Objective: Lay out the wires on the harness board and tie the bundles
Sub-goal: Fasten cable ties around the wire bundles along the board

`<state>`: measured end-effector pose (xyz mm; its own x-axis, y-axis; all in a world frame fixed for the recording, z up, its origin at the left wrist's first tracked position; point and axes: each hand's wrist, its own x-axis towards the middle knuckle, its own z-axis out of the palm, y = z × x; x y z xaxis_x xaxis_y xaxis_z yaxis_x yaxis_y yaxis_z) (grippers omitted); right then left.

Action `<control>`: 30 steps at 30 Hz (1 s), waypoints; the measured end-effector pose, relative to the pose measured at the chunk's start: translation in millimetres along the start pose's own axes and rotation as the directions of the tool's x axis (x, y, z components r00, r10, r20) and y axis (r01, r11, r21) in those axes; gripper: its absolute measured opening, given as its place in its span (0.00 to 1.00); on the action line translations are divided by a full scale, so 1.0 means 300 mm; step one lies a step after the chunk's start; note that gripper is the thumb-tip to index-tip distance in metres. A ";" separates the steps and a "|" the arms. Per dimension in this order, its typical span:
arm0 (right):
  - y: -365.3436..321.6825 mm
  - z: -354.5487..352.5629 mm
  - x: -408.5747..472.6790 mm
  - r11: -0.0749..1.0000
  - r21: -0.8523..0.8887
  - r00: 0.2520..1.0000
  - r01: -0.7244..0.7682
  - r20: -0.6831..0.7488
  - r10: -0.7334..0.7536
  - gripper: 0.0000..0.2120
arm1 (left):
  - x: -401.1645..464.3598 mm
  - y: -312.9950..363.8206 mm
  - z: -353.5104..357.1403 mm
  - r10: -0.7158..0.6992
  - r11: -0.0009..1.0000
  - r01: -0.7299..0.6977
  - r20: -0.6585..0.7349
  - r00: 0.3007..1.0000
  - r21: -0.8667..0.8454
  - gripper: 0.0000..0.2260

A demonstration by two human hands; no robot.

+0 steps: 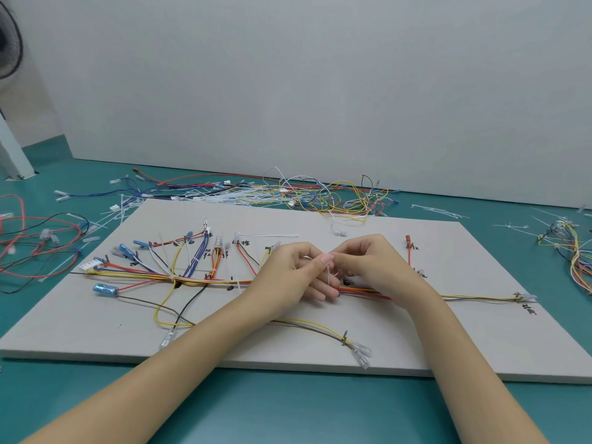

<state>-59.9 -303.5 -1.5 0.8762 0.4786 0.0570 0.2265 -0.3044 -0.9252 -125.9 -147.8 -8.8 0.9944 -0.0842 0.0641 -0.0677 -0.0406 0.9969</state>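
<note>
Both hands meet over the middle of the flat pale-grey harness board (448, 331). Left hand (290, 270) and right hand (368, 261) each have fingers curled, pinching a thin translucent white plastic cable tie (329, 274) between them. It stands roughly upright at the fingertips, directly above the red, orange and yellow trunk wire bundle (365, 291) running out under the right hand.

Judgement: tie is light, springy, slick, so grip near the head and tail end. Wires are soft and limp; hold close to the tie point or they splay.

Away from both hands, loose coloured wires and spare white ties (304, 193) litter the teal table top (288, 411); a plain white wall panel (320, 91) stands behind them.
</note>
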 end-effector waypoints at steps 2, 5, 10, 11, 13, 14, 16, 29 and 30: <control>-0.002 -0.003 -0.003 1.000 0.000 1.000 -0.011 0.015 0.011 0.07 | -0.004 0.002 -0.003 -0.015 1.000 0.015 0.009 1.000 0.002 0.11; -0.008 -0.002 -0.006 0.999 0.031 0.999 -0.044 0.024 0.043 0.08 | -0.010 0.001 -0.010 -0.048 0.999 0.049 0.024 0.999 -0.015 0.06; -0.012 -0.004 -0.004 0.992 0.083 0.995 -0.098 0.035 0.095 0.09 | -0.014 0.002 -0.016 -0.078 0.997 0.078 0.033 0.996 -0.011 0.15; -0.013 -0.004 -0.004 0.992 0.080 0.994 -0.101 0.036 0.099 0.09 | -0.013 0.001 -0.016 -0.080 0.997 0.081 0.038 0.996 -0.014 0.16; -0.014 -0.004 -0.005 0.992 0.077 0.995 -0.100 0.033 0.097 0.09 | -0.012 -0.002 -0.015 -0.067 0.998 0.068 0.037 0.997 -0.011 0.13; -0.015 -0.004 -0.005 0.992 0.078 0.995 -0.094 0.033 0.092 0.09 | -0.012 -0.004 -0.015 -0.056 0.998 0.056 0.028 0.998 -0.014 0.10; -0.017 -0.004 -0.004 0.992 0.090 0.995 -0.090 0.042 0.086 0.10 | -0.012 -0.007 -0.014 -0.029 0.999 0.029 -0.007 1.000 -0.031 0.07; -0.037 0.003 -0.013 0.990 0.061 0.990 -0.128 0.064 0.124 0.09 | -0.017 -0.026 -0.004 0.241 0.919 -0.174 -0.152 0.959 0.354 0.12; -0.039 0.003 -0.014 0.989 0.066 0.990 -0.131 0.067 0.127 0.09 | -0.016 -0.028 -0.004 0.234 0.916 -0.173 -0.132 0.963 0.361 0.12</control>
<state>-66.5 -301.2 8.9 0.8671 0.4906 -0.0860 0.0809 -0.3091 -0.9476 -129.9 -145.9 -17.4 0.9529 0.0405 0.3007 -0.2632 -0.3826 0.8857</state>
